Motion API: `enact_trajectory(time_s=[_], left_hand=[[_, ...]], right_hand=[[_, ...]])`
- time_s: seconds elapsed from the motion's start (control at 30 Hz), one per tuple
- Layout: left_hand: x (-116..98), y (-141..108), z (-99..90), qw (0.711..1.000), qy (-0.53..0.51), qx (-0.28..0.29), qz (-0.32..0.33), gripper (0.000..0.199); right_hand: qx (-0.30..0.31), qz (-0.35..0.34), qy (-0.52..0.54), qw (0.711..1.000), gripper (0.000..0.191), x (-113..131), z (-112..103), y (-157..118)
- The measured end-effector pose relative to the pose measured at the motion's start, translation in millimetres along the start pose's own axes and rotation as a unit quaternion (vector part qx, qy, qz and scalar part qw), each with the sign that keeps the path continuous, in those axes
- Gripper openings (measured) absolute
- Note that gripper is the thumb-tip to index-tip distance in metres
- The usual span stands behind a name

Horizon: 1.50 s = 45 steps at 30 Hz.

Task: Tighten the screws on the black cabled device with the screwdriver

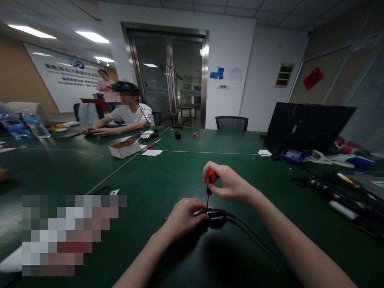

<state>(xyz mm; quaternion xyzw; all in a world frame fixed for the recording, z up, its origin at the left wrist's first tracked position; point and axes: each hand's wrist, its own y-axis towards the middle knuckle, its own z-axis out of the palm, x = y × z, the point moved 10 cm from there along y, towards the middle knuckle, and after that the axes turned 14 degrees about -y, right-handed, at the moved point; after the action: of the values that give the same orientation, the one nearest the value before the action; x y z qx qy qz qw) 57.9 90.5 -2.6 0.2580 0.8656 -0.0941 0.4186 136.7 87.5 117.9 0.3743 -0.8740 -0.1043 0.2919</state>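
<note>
My right hand (pixel 223 182) is closed round the orange and black handle of a screwdriver (pixel 211 177), held upright with its thin shaft pointing down. The tip reaches a small black device with a cable (pixel 217 216) on the green table; whether it sits in a screw is too small to see. My left hand (pixel 187 216) grips the device's left end, thumb and fingers closed on it. A black cable (pixel 255 236) leads from the device's right side towards the lower right. My left fingers hide part of the device.
On the green table (pixel 180 172) stand a white open box (pixel 124 149) and a small black block (pixel 177 135), with another orange screwdriver (pixel 196 136) farther back. A monitor (pixel 309 128), a blue tray (pixel 294 156) and cables lie right. A person (pixel 132 110) sits across at the left.
</note>
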Motion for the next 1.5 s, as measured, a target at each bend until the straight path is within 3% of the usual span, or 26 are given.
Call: enact_trajectory(time_s=[0.13, 0.23, 0.33, 0.47, 0.63, 0.9, 1.0, 1.27, 1.5], left_hand=[[-1, -1, 1.4, 1.0, 0.001, 0.008, -0.003, 0.028], [-2, -1, 1.3, 1.0, 0.0, 0.007, 0.004, 0.027], [-3, -2, 0.4, 1.0, -0.002, 0.003, 0.005, 0.025], [-3, -2, 0.2, 1.0, -0.003, 0.005, 0.001, 0.024], [-2, -2, 0.9, 1.0, 0.001, 0.008, -0.001, 0.024], [-2, -2, 1.0, 1.0, 0.003, 0.004, 0.004, 0.024], [-2, -2, 0.9, 1.0, -0.001, 0.003, 0.004, 0.025], [-2, -2, 1.1, 1.0, -0.002, 0.006, -0.005, 0.025], [-2, -1, 0.5, 1.0, -0.002, 0.005, -0.002, 0.022]], right_hand=[[0.029, 0.034, 0.091, 0.995, 0.017, -4, 11, 3], [-0.012, 0.053, -0.056, 0.997, 0.02, -4, 1, 2], [-0.042, 0.04, -0.254, 0.965, 0.025, 3, -10, 0], [-0.028, 0.054, -0.333, 0.941, 0.035, -1, -12, -2], [-0.022, 0.065, -0.308, 0.949, 0.018, -5, -12, -2], [-0.023, 0.031, -0.161, 0.986, 0.022, 1, -12, -4], [-0.004, 0.021, -0.103, 0.994, 0.014, 3, -7, -3], [-0.012, 0.068, -0.217, 0.974, 0.021, -4, -8, -2], [0.002, 0.066, -0.185, 0.981, 0.023, -5, -13, -6]])
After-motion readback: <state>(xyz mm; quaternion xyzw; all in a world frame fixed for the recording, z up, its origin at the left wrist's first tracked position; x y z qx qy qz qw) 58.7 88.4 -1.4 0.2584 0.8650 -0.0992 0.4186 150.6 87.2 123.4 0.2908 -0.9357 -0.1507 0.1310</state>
